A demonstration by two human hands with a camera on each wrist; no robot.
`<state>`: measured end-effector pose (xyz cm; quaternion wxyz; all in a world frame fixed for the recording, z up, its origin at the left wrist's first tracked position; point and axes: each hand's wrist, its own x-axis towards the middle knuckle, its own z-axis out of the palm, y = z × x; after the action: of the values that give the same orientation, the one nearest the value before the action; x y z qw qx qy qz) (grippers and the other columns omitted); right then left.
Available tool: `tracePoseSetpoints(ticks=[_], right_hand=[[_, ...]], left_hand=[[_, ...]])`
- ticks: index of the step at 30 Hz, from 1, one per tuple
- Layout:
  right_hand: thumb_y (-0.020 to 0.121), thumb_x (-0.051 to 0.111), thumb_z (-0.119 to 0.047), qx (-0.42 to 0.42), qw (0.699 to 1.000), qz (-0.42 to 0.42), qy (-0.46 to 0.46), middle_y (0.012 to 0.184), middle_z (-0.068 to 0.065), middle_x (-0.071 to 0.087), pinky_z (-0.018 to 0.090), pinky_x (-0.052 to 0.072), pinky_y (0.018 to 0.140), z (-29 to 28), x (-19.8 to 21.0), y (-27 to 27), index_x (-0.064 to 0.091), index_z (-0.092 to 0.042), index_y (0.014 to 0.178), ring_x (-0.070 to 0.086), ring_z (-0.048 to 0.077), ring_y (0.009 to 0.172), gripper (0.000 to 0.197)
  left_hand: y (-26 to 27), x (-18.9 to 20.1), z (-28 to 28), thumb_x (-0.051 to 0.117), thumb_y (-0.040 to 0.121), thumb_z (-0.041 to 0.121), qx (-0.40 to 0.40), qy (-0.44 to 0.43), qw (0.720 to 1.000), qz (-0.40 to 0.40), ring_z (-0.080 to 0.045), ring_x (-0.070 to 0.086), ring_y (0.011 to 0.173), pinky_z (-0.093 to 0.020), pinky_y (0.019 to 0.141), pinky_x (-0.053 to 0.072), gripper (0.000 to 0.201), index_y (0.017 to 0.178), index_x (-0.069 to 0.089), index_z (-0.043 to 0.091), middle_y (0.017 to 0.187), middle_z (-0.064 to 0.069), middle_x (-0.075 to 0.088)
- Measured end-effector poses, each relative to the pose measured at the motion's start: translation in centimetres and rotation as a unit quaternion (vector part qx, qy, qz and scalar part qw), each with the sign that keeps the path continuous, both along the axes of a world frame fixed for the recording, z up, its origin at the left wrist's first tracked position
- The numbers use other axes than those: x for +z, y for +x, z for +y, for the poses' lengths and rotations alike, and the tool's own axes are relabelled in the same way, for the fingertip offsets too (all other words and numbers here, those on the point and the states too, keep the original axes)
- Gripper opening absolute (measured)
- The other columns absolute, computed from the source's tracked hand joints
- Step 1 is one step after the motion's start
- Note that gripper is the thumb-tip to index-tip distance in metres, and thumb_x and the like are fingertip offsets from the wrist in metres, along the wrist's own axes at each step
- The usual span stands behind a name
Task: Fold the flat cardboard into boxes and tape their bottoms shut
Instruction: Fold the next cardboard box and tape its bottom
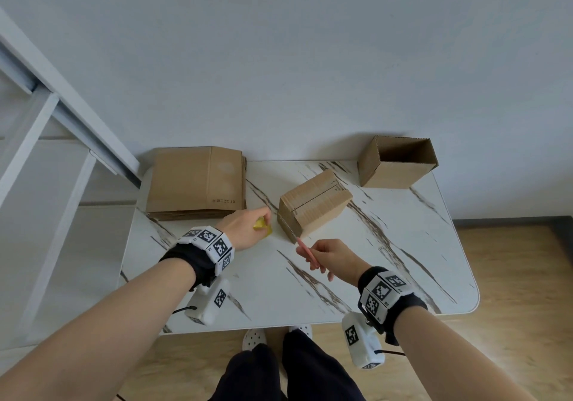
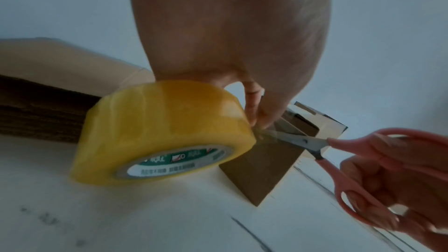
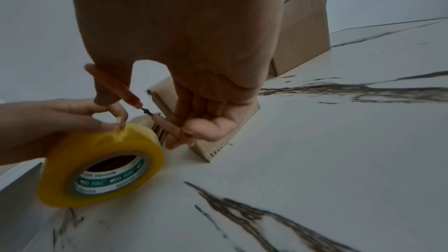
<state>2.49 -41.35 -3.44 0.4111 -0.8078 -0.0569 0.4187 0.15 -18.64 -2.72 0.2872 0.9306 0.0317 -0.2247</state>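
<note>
A folded cardboard box [image 1: 313,203] lies bottom-up in the middle of the marble table [image 1: 403,261]. My left hand [image 1: 248,230] grips a yellow tape roll [image 2: 157,133] just left of the box, with a clear strip of tape [image 2: 286,127] stretched from the roll to the box. My right hand [image 1: 328,256] holds pink-handled scissors [image 2: 339,152], and their blades [image 2: 288,137] sit on the strip right beside the roll. In the right wrist view the roll [image 3: 101,168] stands on the table by the box's near corner [image 3: 213,150].
A stack of flat cardboard [image 1: 195,183] lies at the back left of the table. An open finished box [image 1: 397,161] stands at the back right against the wall. A white frame [image 1: 62,115] rises left of the table.
</note>
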Motion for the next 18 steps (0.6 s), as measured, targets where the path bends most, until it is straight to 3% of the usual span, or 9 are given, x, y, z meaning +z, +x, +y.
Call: tracePoseSetpoints(ticks=[3,4,6,7,9,12,15,18], right_hand=[[0.091,0.056,-0.043,0.021,1.000,-0.010,-0.011,0.078,-0.007,0.066,0.011,0.045,0.055,0.1,-0.5,-0.6,0.058,-0.002,0.080,0.060,-0.005,0.061,0.042],[0.092,0.054,-0.044,0.030,0.999,-0.016,-0.019,0.081,-0.009,0.070,0.011,0.049,0.060,0.1,-0.8,-0.9,0.055,-0.005,0.079,0.063,-0.008,0.065,0.041],[0.086,0.051,-0.057,0.062,0.993,-0.063,-0.076,0.084,-0.007,0.073,0.029,0.056,0.077,0.1,-1.9,-1.2,0.057,-0.006,0.082,0.069,0.005,0.079,0.051],[0.083,0.049,-0.063,0.079,0.986,-0.089,-0.117,0.084,-0.005,0.072,0.034,0.056,0.078,0.1,-2.5,-1.3,0.057,-0.008,0.085,0.068,0.012,0.080,0.055],[0.083,0.046,-0.065,0.106,0.965,-0.144,-0.190,0.086,-0.001,0.068,0.032,0.051,0.070,0.1,-3.7,-1.5,0.054,-0.013,0.087,0.062,0.016,0.077,0.053],[0.086,0.048,-0.059,0.109,0.950,-0.188,-0.225,0.090,-0.002,0.060,0.027,0.046,0.065,0.3,-4.4,-2.0,0.050,-0.016,0.090,0.055,0.014,0.075,0.043],[0.087,0.051,-0.055,0.091,0.946,-0.205,-0.233,0.104,-0.001,0.059,0.028,0.048,0.068,0.4,-5.4,-2.3,0.053,-0.015,0.104,0.056,0.015,0.086,0.044],[0.086,0.057,-0.051,0.078,0.946,-0.213,-0.230,0.109,-0.001,0.057,0.027,0.046,0.068,0.4,-6.2,-2.4,0.049,-0.015,0.109,0.056,0.017,0.094,0.043]], left_hand=[[-1.3,-0.5,-0.4,0.052,0.093,0.037,0.009,0.006,0.999,-0.044,-0.020,0.048,0.063,-0.029,0.055,0.034,0.022,0.083,0.048,0.018,0.071,-0.002,0.053],[-1.9,-0.9,-0.5,0.052,0.093,0.036,0.011,0.019,0.998,-0.058,-0.022,0.050,0.065,-0.029,0.056,0.036,0.022,0.081,0.045,0.020,0.074,-0.002,0.055],[-3.0,-1.7,-0.7,0.053,0.092,0.035,0.010,0.033,0.997,-0.070,-0.023,0.054,0.069,-0.030,0.061,0.042,0.019,0.083,0.043,0.022,0.086,-0.001,0.055],[-3.6,-2.1,-0.9,0.054,0.091,0.034,0.005,0.031,0.997,-0.066,-0.023,0.054,0.070,-0.030,0.063,0.043,0.017,0.087,0.043,0.021,0.092,-0.002,0.052],[-4.6,-2.7,-1.1,0.055,0.092,0.032,-0.012,0.035,0.997,-0.063,-0.023,0.053,0.069,-0.032,0.063,0.046,0.017,0.092,0.044,0.019,0.095,-0.003,0.047],[-5.7,-3.7,-1.5,0.056,0.092,0.028,-0.022,0.055,0.994,-0.095,-0.021,0.050,0.071,-0.029,0.057,0.043,0.014,0.093,0.046,0.018,0.097,-0.003,0.046],[-6.3,-4.4,-1.8,0.058,0.089,0.022,-0.020,0.050,0.991,-0.120,-0.020,0.047,0.073,-0.025,0.058,0.036,0.010,0.093,0.050,0.017,0.095,-0.004,0.045],[-6.5,-5.3,-2.0,0.061,0.085,0.019,-0.027,0.072,0.989,-0.126,-0.022,0.046,0.074,-0.030,0.058,0.042,0.014,0.091,0.049,0.021,0.090,-0.003,0.043]])
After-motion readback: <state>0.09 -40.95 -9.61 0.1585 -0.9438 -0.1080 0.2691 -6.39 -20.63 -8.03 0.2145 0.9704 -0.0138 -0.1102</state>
